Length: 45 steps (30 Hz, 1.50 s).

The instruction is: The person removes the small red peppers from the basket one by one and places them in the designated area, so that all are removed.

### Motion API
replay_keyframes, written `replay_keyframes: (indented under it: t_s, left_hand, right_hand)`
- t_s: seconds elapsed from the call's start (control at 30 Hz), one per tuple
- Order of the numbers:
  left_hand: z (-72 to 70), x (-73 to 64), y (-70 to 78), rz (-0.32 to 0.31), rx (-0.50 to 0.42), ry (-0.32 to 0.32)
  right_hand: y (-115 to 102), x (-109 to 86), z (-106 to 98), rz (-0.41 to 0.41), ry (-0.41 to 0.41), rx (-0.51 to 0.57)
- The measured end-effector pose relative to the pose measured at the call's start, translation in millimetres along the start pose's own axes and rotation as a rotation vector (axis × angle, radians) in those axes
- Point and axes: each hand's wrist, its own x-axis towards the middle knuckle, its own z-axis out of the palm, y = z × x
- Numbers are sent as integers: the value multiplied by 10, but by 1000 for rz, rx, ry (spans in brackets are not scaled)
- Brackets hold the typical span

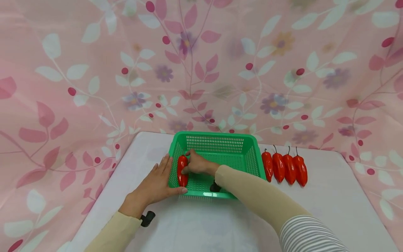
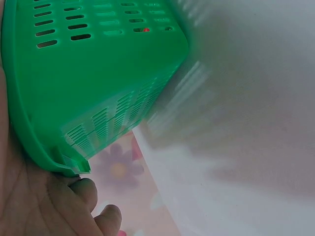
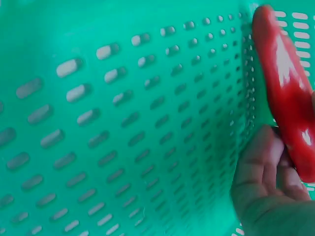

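My right hand reaches into a green plastic basket and holds a red chili pepper along the basket's left wall. In the right wrist view, the fingers bend around the lower part of the glossy pepper; where the thumb grips is partly out of frame. My left hand rests against the basket's left front corner, its fingers extended along the outer side and its thumb along the front rim. The left wrist view shows that palm against the basket rim.
Several more red chili peppers lie in a row on the white table, just right of the basket. A pink floral cloth hangs behind the table. Black wrist-camera mounts show at both wrists.
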Motion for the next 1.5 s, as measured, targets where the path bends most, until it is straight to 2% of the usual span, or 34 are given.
replay_keyframes:
  t_s: [0.37, 0.57, 0.93, 1.5]
  left_hand:
    - [-15, -3, -1, -6, -3, -4]
    - [-31, -8, -5, -3, -10, 9]
    - [-14, -5, 21, -6, -14, 8]
    - [0, -9, 16, -27, -17, 1]
  right_hand:
    - [-48, -55, -182, -41, 55, 191]
    - [-56, -112, -293, -73, 70, 241]
    - [13, -235, -481, -117, 121, 221]
    - [-18, -444, -722, -95, 189, 199]
